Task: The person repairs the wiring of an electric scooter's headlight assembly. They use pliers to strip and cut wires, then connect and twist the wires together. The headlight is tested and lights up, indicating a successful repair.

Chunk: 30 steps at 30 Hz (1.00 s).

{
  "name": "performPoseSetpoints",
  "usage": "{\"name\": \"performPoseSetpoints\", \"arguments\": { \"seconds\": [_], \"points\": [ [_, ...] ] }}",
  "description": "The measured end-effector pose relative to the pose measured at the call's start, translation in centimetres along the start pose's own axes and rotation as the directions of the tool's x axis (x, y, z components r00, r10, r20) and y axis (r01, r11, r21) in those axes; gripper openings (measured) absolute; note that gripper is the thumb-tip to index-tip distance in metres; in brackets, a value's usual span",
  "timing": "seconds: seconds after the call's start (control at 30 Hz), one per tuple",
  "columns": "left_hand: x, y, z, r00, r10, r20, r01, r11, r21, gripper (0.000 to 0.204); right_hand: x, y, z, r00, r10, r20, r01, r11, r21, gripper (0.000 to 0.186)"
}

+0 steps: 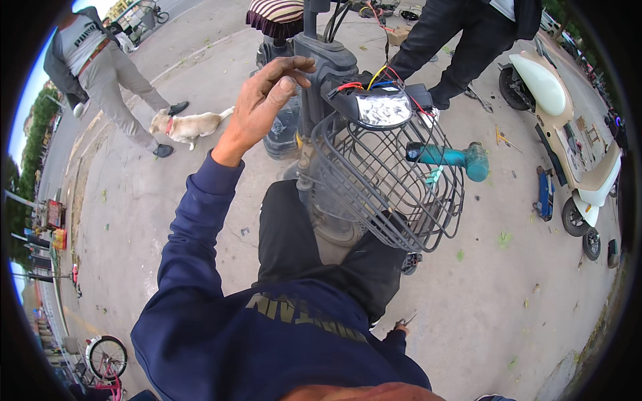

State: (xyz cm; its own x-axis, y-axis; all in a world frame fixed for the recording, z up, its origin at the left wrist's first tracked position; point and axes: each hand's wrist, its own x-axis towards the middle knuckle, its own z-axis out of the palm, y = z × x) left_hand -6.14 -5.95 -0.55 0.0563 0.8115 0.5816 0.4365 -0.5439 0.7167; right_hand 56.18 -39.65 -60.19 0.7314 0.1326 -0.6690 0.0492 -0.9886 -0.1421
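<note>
My left hand (264, 100) is raised beside the dark plastic front of an electric scooter (326, 57), its fingers slightly bent and nothing visible in them. Whether the fingertips touch the plastic I cannot tell. Low on the right, by my hip, my right hand (400, 327) is closed on a thin dark tool (410, 319), too small to name more closely. In front of me the scooter carries a black wire basket (384, 190). A headlight (383, 110) sits above it, with loose red, yellow and blue wires. Across the basket lies a teal cordless drill (448, 159).
A person in dark trousers (461, 40) stands beyond the scooter. At left stand another person (110, 73) and a pale dog (190, 127). A cream scooter (568, 134) and a blue tool (545, 194) are on the right. A pink bicycle (107, 364) is at lower left.
</note>
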Motion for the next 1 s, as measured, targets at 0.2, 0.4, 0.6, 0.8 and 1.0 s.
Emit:
{"name": "performPoseSetpoints", "arguments": {
  "seconds": [0.2,0.4,0.6,0.8,1.0],
  "points": [
    [3.6,3.6,0.7,0.995,-0.026,0.093,0.021,0.998,0.054,0.052,-5.3,1.5,1.9,0.968,-0.245,-0.045,0.229,0.947,-0.226,0.051],
    [8.6,2.6,2.4,0.920,-0.171,0.352,0.212,0.974,-0.082,0.047,-0.3,-7.4,-9.3,0.831,-0.242,-0.502,0.300,0.953,0.037,0.056],
    [7.4,2.8,0.5,0.942,-0.226,0.248,0.220,0.974,0.051,0.050,-7.9,-27.0,-21.6,0.561,-0.493,-0.665,0.827,0.294,0.479,0.053],
    [6.1,2.3,0.2,0.963,-0.073,0.260,0.068,0.997,0.029,0.050,-35.9,-41.4,-29.7,0.078,-0.836,-0.544,0.915,-0.157,0.372,0.041],
    [4.7,2.6,1.3,0.969,-0.087,0.231,0.092,0.996,-0.011,0.049,-55.7,-46.3,-27.8,-0.498,-0.826,-0.266,0.806,-0.553,0.209,0.023]
  ]
}}
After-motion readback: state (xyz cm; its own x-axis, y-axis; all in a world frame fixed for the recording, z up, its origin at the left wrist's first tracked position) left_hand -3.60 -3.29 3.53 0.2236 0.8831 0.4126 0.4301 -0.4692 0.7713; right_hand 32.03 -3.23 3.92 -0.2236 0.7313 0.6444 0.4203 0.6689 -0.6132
